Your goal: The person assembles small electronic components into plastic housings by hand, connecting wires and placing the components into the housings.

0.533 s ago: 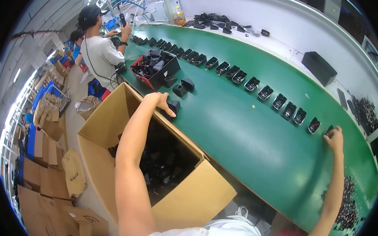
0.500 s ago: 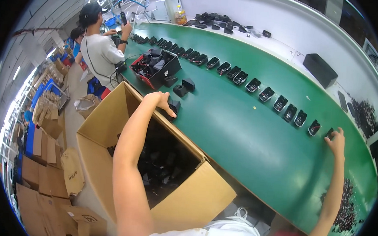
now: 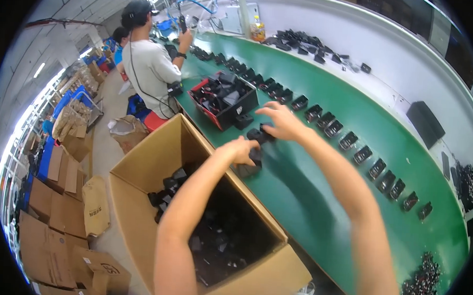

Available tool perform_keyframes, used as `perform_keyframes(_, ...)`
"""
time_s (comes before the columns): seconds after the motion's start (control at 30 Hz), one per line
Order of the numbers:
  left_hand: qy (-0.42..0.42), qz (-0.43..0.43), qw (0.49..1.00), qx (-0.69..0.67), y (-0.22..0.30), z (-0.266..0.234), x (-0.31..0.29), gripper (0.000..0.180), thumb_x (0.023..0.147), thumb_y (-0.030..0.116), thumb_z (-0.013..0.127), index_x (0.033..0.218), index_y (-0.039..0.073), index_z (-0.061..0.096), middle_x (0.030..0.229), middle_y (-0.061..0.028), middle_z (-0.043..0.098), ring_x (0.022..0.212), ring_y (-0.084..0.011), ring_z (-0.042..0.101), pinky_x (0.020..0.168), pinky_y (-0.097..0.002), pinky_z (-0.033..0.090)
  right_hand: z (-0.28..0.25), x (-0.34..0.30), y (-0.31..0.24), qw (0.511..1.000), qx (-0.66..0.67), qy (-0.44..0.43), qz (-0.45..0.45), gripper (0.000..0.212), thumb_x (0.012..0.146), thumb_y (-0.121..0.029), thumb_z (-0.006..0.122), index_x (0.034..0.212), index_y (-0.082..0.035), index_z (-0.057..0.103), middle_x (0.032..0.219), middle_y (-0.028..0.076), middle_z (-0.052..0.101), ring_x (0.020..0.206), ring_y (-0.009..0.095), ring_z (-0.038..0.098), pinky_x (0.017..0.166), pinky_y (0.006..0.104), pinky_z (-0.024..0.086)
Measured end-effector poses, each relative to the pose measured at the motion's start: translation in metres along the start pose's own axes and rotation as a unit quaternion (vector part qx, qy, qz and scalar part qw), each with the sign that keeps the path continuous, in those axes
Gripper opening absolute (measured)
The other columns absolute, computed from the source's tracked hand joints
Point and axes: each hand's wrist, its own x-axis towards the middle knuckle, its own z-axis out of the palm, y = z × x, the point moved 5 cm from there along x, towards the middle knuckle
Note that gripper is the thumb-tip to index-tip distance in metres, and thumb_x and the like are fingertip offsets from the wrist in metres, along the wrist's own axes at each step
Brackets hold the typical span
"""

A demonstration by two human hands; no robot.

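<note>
Head view shows both your hands close together at the near edge of the green belt point(image 3: 319, 177), just past the far corner of the open carton point(image 3: 157, 160). Your left hand point(image 3: 240, 149) rests over a black part point(image 3: 254, 158) at the belt's edge, fingers curled down onto it — whether they actually clamp it, you cannot tell from this angle. Your right hand point(image 3: 281, 123) sits just beyond, its fingers bent around another small black part point(image 3: 259, 134), thumb and fingertips closed on it. A third dark piece point(image 3: 246, 170) lies on the belt just below your left hand. The carton beside your left forearm holds a heap of the same black parts point(image 3: 217, 236). Just past your hands stands a black tray with a red rim point(image 3: 224, 99), filled with dark pieces, and a curved row of black units point(image 3: 352, 147) runs along the belt toward your right. Farther left another person point(image 3: 148, 64) in a pale shirt stands at the belt — one hand raised. Flattened cartons point(image 3: 59, 213) lie stacked on the floor.
</note>
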Motion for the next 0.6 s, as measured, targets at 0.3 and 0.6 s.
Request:
perform_keyframes(0.3, 0.009, 0.004, 1.000, 0.013, 0.025, 0.005, 0.002, 0.065, 0.074, 0.033, 0.084, 0.133, 0.030, 0.055, 0.137, -0.0253, 0.047, 0.117, -0.0399, 0.058, 0.089, -0.0432, 0.058, 0.079, 0.012, 0.023, 0.984, -0.121, -0.115, 0.056, 0.029, 0.077, -0.035, 0.073, 0.105, -0.027, 0.073, 0.138, 0.008, 0.049, 0.119, 0.037, 0.052, 0.096, 0.0465, 0.051)
perform_keyframes(0.6, -0.025, 0.014, 0.998, -0.062, 0.122, 0.024, -0.005, 0.057, 0.081, 0.026, 0.075, 0.134, 0.020, 0.054, 0.117, -0.0285, 0.055, 0.114, -0.0407, 0.057, 0.079, -0.0427, 0.063, -0.025, -0.194, -0.028, 0.982, -0.115, -0.047, 0.145, 0.014, 0.082, -0.021, 0.067, 0.095, -0.020, 0.074, 0.133, 0.009, 0.052, 0.119, 0.037, 0.051, 0.093, 0.0453, 0.052)
